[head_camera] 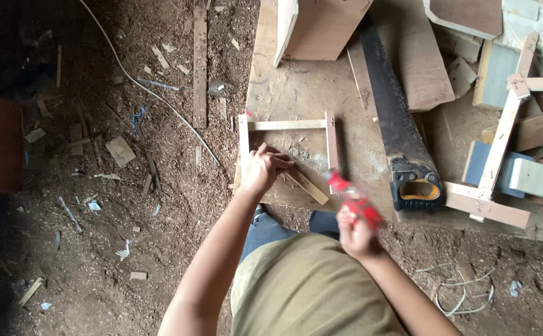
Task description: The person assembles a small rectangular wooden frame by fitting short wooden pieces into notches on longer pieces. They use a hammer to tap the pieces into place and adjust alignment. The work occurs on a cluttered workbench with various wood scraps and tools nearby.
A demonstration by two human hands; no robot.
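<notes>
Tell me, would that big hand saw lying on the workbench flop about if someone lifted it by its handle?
The hand saw has a long, thin blade, so it would probably flex and wobble a little. Its chunky black and yellow handle likely gives a secure grip. Lying flat, it seems unlikely to roll.

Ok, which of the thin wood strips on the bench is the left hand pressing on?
The loose diagonal strip inside the small wooden frame; the left hand rests on its upper end. The other strips form the frame's sides.
</notes>
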